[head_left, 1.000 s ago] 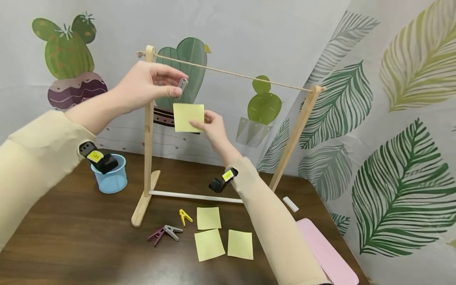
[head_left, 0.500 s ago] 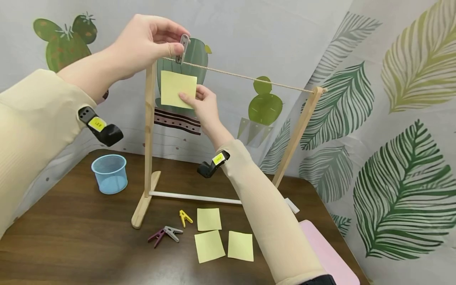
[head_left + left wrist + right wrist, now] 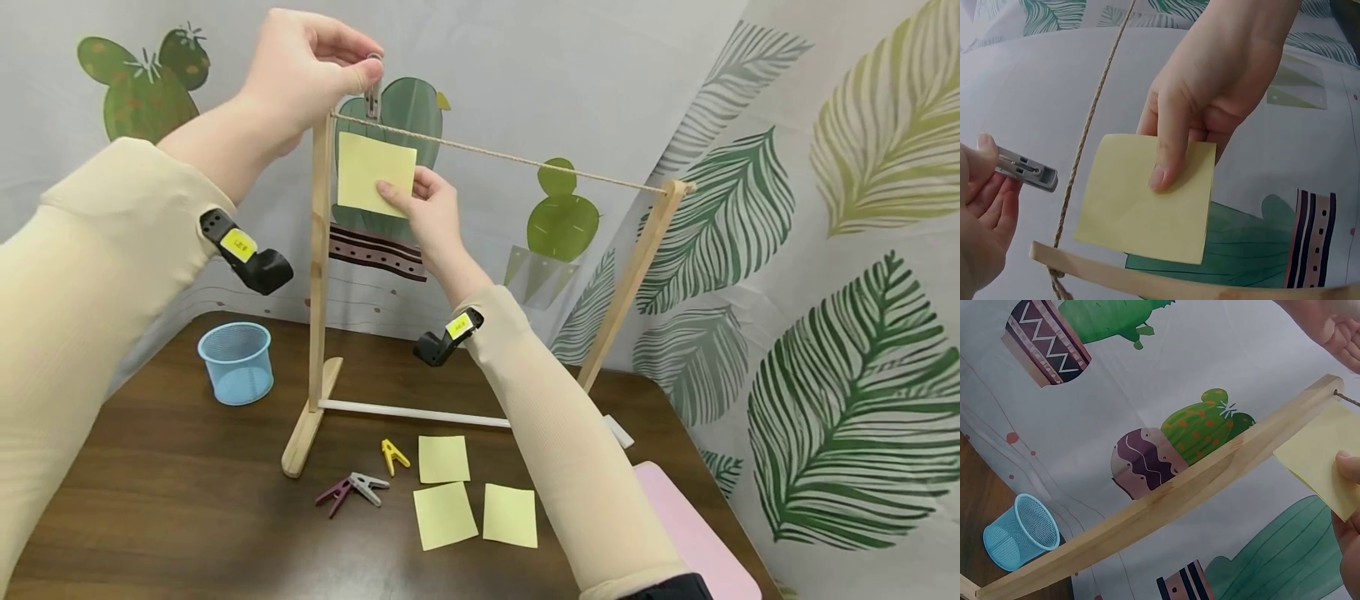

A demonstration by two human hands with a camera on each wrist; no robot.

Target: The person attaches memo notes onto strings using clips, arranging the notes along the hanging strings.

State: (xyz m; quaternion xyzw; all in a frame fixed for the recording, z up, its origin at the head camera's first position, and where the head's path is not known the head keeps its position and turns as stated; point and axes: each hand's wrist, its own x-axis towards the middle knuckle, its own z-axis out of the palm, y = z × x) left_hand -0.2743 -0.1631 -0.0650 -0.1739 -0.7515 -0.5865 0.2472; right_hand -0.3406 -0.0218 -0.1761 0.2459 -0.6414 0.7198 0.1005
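Observation:
My left hand [image 3: 307, 75] pinches a grey clothespin [image 3: 1029, 170] between thumb and fingers. In the head view the pin's tip points down at the twine [image 3: 495, 154], near the left post. The left wrist view shows a gap between pin and twine. My right hand [image 3: 431, 212] holds a yellow sticky note [image 3: 363, 171] by its right part, thumb on the front and fingers behind. The note's top edge lies just under the twine, beside the left wooden post [image 3: 320, 267]. In the right wrist view the note [image 3: 1325, 459] overlaps the post's upper end.
On the brown table [image 3: 187, 500] lie several more sticky notes [image 3: 445, 515], a yellow clothespin [image 3: 393, 457], a purple one [image 3: 335, 496] and a grey one [image 3: 369, 487]. A blue mesh basket [image 3: 238, 371] stands left of the frame. A pink case [image 3: 693, 533] lies at right.
Both hands have risen: the left brought the grey clothespin from below the twine to just above it, and the right lifted the sticky note up and left to just under the twine.

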